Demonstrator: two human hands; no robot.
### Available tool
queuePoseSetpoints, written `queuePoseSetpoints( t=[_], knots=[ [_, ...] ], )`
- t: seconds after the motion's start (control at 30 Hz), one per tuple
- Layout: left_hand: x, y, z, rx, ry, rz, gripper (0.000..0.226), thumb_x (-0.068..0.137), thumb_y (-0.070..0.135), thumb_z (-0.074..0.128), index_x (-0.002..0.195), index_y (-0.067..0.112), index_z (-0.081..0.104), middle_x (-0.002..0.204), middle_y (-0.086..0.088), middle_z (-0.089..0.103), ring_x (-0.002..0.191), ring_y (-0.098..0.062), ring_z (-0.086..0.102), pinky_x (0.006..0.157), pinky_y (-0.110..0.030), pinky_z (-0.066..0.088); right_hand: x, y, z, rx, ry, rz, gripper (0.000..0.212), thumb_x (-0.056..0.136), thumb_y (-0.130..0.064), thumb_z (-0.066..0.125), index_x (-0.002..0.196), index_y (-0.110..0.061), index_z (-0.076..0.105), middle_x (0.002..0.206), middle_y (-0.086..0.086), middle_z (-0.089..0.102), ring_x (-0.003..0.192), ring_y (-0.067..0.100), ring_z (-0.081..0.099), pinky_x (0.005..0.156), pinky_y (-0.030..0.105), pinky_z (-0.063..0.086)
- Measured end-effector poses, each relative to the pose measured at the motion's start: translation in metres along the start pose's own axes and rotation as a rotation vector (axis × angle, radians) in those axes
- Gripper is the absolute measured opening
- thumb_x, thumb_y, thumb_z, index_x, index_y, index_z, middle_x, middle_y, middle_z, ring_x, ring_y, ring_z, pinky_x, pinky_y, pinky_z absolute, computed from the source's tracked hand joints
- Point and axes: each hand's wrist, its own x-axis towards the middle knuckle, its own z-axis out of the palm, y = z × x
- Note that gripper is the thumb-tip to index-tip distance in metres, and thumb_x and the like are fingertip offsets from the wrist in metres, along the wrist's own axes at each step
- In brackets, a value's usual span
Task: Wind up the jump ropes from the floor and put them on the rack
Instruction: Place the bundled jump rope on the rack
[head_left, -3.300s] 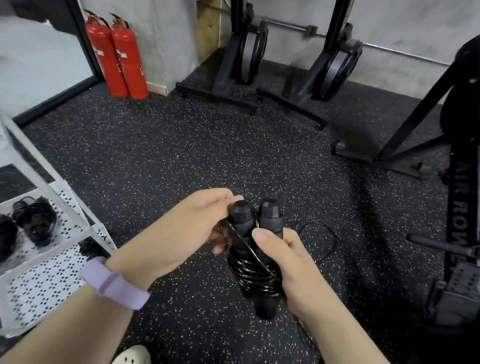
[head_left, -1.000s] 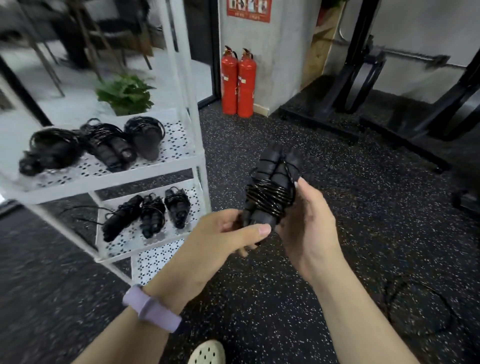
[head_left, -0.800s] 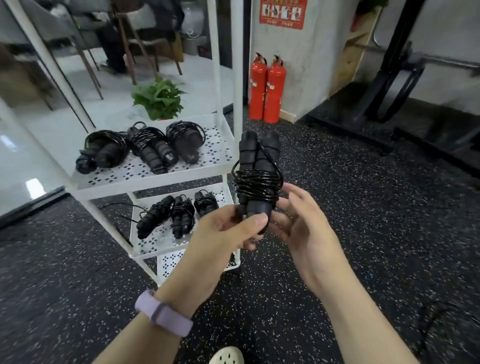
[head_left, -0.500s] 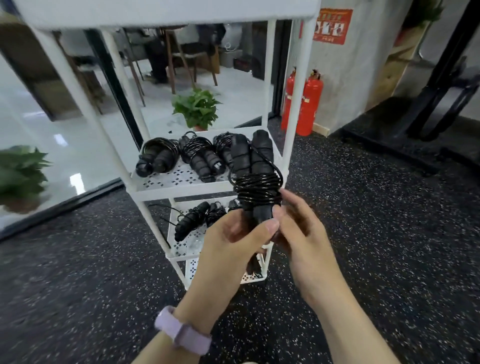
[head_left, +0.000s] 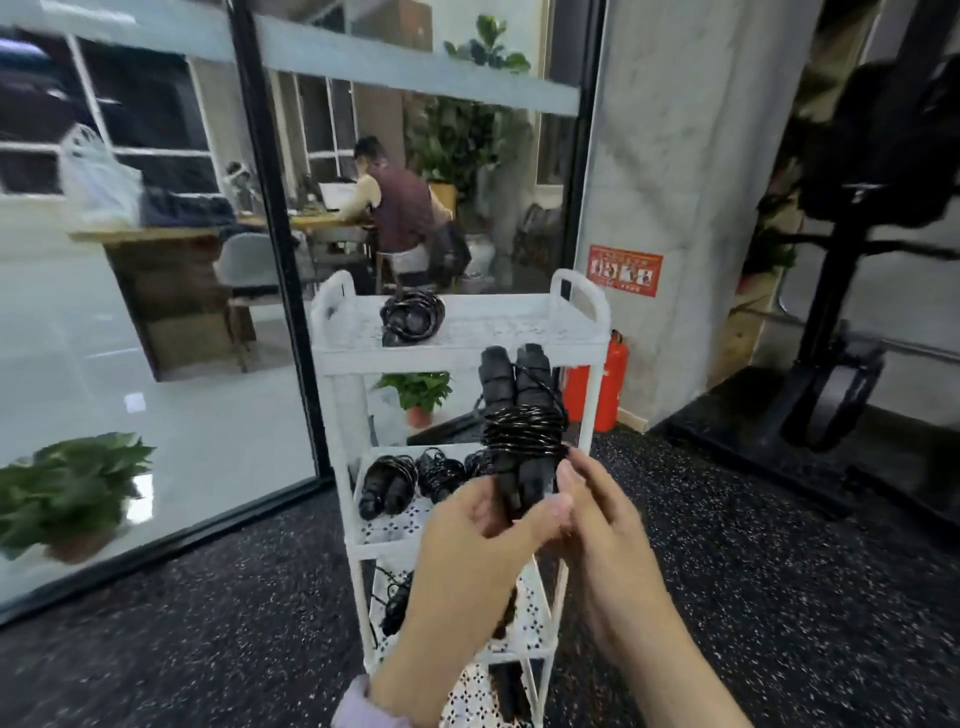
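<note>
The left hand (head_left: 470, 551) grips the lower ends of a wound jump rope (head_left: 522, 426), thumb across the front of its two black handles and fingers curled behind; the handles stand upright, side by side, with the cord wrapped in tight coils round their middle. The right hand (head_left: 608, 545) is at the same lower end from the other side, its fingers (head_left: 574, 480) bent against the handles just under the coils; whether they pinch the rope or only touch it cannot be told. The bundle is held in the air in front of a white rack (head_left: 582, 343), between its top and middle shelves as seen from the head camera, apart from both.

On the top shelf lies one coiled rope (head_left: 412, 316); on the middle shelf several more wound ropes (head_left: 410, 480) lie in a row; another dark rope (head_left: 397, 603) sits on the lower shelf, partly hidden by the left hand. A purple band (head_left: 363, 712) shows at the left wrist. Behind the rack stand a glass wall (head_left: 156, 312), a red extinguisher (head_left: 597, 384) and a small potted plant (head_left: 418, 395); the floor (head_left: 753, 571) is black speckled rubber.
</note>
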Motion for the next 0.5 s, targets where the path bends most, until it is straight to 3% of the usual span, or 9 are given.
queuePoseSetpoints(
  t=[0.1, 0.23, 0.33, 0.43, 0.5],
  knots=[
    [0.01, 0.046, -0.017, 0.056, 0.022, 0.057, 0.01, 0.088, 0.031, 0.078, 0.091, 0.022, 0.077, 0.08, 0.004, 0.079, 0.066, -0.002, 0.068, 0.059, -0.016, 0.049, 0.009, -0.039, 0.027, 0.004, -0.012, 0.007, 0.039, 0.08, -0.043, 0.07, 0.115, -0.026, 0.067, 0.087, 0.0, 0.078, 0.08, 0.015, 0.075, 0.078, 0.039, 0.06],
    [0.026, 0.096, -0.033, 0.113, 0.065, 0.075, 0.032, 0.084, 0.04, 0.081, 0.077, 0.01, 0.076, 0.058, -0.002, 0.07, 0.048, -0.004, 0.054, 0.052, -0.017, 0.042, 0.025, -0.079, 0.054, -0.047, 0.019, -0.014, 0.024, 0.098, -0.035, 0.069, 0.114, -0.018, 0.069, 0.106, 0.012, 0.075, 0.085, 0.025, 0.075, 0.082, 0.046, 0.062],
    [0.054, 0.113, -0.037, 0.2, 0.116, 0.054, 0.047, 0.078, 0.047, 0.085, 0.049, 0.019, 0.061, 0.047, 0.005, 0.052, 0.049, -0.014, 0.048, 0.048, -0.02, 0.034, 0.038, -0.106, 0.064, -0.086, 0.068, -0.024, 0.02, 0.101, -0.029, 0.067, 0.113, -0.013, 0.066, 0.097, 0.011, 0.076, 0.07, 0.018, 0.075, 0.069, 0.037, 0.061],
    [0.083, 0.118, -0.034, 0.281, 0.151, 0.035, 0.058, 0.068, 0.061, 0.085, 0.062, 0.014, 0.051, 0.058, -0.008, 0.049, 0.055, -0.02, 0.042, 0.054, -0.032, 0.031, 0.056, -0.124, 0.066, -0.158, 0.129, -0.016, 0.01, 0.103, -0.021, 0.062, 0.108, -0.014, 0.067, 0.096, 0.008, 0.076, 0.081, 0.02, 0.076, 0.073, 0.034, 0.061],
    [0.097, 0.12, -0.03, 0.371, 0.186, 0.018, 0.063, 0.069, 0.06, 0.086, 0.063, 0.014, 0.044, 0.056, -0.006, 0.05, 0.051, -0.022, 0.042, 0.05, -0.029, 0.03, 0.068, -0.131, 0.065, -0.218, 0.124, -0.004, 0.014, 0.105, -0.024, 0.058, 0.104, -0.016, 0.069, 0.096, 0.006, 0.074, 0.091, 0.022, 0.074, 0.079, 0.037, 0.061]
  ],
)
